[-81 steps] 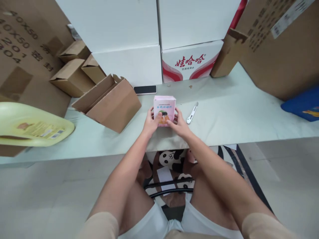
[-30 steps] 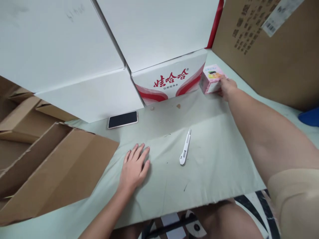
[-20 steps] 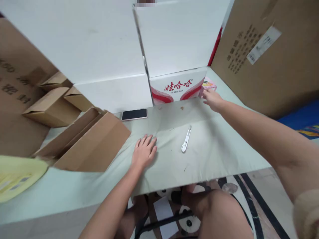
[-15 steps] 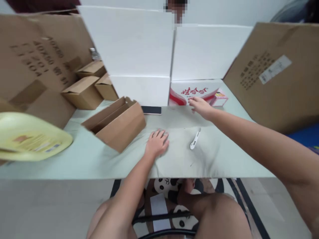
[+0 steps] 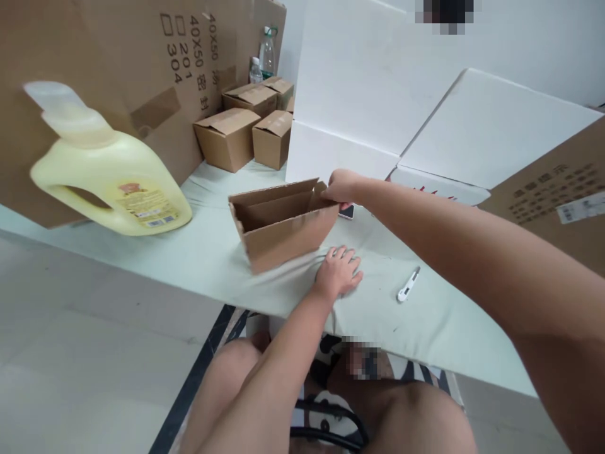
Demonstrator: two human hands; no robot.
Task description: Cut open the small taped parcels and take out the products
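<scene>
My right hand [image 5: 341,188] reaches across and grips the right end of an open cardboard box [image 5: 288,236], its fingers wrapped over the upper edge. The box stands on the table with its top open and its flaps up. In front of it, my left hand [image 5: 337,272] lies flat on the cloth, fingers spread, holding nothing. A white utility knife [image 5: 408,285] lies on the cloth to the right of my left hand. Behind my right hand a phone [image 5: 346,213] is partly hidden.
A yellow detergent jug [image 5: 137,183] stands at the left. Several small cardboard boxes [image 5: 227,142] and plastic bottles [image 5: 267,53] sit at the back left. White panels [image 5: 350,82] rise behind, with large cardboard sheets [image 5: 558,189] at the sides. The table's front edge runs before my knees.
My right hand has moved left from beside the white and red carton and taken hold of the open box's end. My left hand stays flat on the cloth. The view has swung left.
</scene>
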